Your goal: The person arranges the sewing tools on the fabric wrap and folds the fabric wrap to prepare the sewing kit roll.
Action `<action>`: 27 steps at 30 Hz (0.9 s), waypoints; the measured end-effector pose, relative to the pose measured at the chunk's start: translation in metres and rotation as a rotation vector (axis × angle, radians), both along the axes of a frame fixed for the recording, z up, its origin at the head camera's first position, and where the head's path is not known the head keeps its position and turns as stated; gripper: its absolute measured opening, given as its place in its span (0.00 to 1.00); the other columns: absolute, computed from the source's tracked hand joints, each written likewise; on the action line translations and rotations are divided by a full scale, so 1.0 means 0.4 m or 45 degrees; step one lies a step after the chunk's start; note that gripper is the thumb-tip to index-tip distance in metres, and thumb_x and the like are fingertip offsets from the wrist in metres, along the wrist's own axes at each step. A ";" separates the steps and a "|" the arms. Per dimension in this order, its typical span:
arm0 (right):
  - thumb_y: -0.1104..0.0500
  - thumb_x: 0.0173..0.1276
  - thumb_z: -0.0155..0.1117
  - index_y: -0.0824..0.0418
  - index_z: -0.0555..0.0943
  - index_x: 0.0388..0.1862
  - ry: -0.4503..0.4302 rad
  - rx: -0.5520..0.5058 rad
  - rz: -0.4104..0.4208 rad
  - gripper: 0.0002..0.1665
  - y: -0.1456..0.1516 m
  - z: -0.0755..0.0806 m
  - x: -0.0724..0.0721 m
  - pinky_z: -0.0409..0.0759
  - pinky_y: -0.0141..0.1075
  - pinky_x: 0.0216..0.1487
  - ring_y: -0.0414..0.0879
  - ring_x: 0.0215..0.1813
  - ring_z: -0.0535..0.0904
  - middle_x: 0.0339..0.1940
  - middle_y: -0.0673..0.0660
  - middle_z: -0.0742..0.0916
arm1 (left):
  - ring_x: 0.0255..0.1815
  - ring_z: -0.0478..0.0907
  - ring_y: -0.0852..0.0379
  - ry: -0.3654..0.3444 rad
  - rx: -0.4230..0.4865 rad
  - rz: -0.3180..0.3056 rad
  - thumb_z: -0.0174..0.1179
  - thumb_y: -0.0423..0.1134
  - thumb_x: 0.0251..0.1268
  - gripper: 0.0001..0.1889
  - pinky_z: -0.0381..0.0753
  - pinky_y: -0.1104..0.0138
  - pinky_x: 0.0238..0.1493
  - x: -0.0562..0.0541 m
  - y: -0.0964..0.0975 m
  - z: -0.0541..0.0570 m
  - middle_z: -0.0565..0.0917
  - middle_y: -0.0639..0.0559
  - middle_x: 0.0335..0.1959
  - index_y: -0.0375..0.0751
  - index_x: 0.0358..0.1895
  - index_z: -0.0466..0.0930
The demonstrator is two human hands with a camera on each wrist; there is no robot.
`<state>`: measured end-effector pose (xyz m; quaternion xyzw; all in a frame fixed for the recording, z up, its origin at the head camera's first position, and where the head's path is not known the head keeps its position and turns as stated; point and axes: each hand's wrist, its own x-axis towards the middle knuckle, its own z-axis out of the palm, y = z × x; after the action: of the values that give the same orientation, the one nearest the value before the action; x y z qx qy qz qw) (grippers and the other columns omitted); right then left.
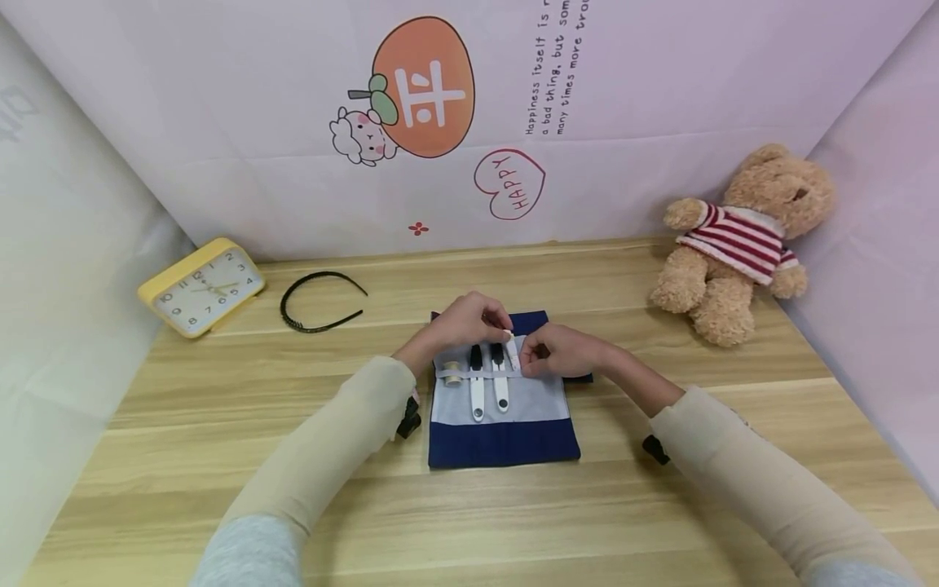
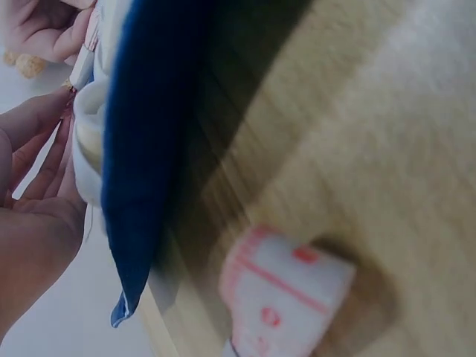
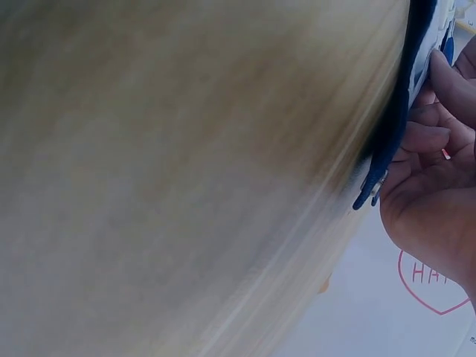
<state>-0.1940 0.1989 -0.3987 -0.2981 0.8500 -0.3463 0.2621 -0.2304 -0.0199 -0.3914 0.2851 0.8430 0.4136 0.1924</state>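
Observation:
A navy sewing pouch [image 1: 506, 444] lies unfolded, its pale grey lining [image 1: 541, 403] crossed by an elastic band [image 1: 464, 375]. Under the band sit a spool of cream thread [image 1: 452, 373] and two slim white tools [image 1: 478, 391] with black ends. My left hand [image 1: 469, 319] pinches the top of a narrow white strip [image 1: 513, 352] at the band's right part. Beside it my right hand [image 1: 561, 352], fingers curled, pinches the band close to the strip; its fingertips are partly hidden. Near the left wrist, a white tape with red markings [image 2: 286, 290] shows blurred over the table.
A yellow alarm clock [image 1: 201, 287] stands at the back left, with a black headband [image 1: 289, 314] lying beside it. At the back right a teddy bear [image 1: 734, 244] in a striped sweater leans on the white wall cloth [image 1: 623, 187]. The table [image 1: 477, 522] is wooden.

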 end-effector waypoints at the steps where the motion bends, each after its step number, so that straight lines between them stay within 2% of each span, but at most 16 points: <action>1: 0.67 0.71 0.65 0.64 0.84 0.36 0.002 0.000 0.001 0.03 0.000 0.000 0.000 0.70 0.33 0.35 0.42 0.32 0.72 0.28 0.49 0.80 | 0.39 0.82 0.57 0.007 -0.013 0.000 0.68 0.32 0.67 0.03 0.79 0.68 0.42 0.000 0.003 -0.001 0.87 0.51 0.37 0.38 0.40 0.88; 11: 0.69 0.70 0.64 0.63 0.84 0.35 -0.029 0.012 -0.023 0.04 -0.002 0.003 0.002 0.71 0.34 0.36 0.43 0.33 0.73 0.30 0.50 0.81 | 0.40 0.82 0.58 -0.007 -0.052 -0.028 0.67 0.33 0.68 0.05 0.79 0.68 0.46 -0.003 0.019 -0.015 0.88 0.52 0.37 0.38 0.43 0.89; 19: 0.70 0.70 0.63 0.65 0.84 0.36 -0.013 -0.010 -0.004 0.05 0.001 -0.002 -0.001 0.70 0.33 0.35 0.43 0.32 0.72 0.30 0.50 0.81 | 0.38 0.82 0.58 -0.074 -0.033 -0.061 0.68 0.33 0.67 0.04 0.80 0.67 0.43 -0.004 0.020 -0.023 0.88 0.53 0.36 0.39 0.41 0.90; 27: 0.71 0.71 0.62 0.66 0.84 0.37 -0.016 -0.040 -0.004 0.05 0.003 -0.002 0.001 0.70 0.33 0.35 0.43 0.32 0.72 0.30 0.51 0.82 | 0.36 0.83 0.56 -0.112 -0.071 -0.129 0.69 0.33 0.66 0.05 0.81 0.67 0.40 0.000 0.021 -0.026 0.88 0.53 0.35 0.39 0.42 0.91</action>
<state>-0.1934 0.2001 -0.3995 -0.2988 0.8434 -0.3616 0.2621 -0.2303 -0.0116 -0.4020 0.3035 0.8293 0.3919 0.2578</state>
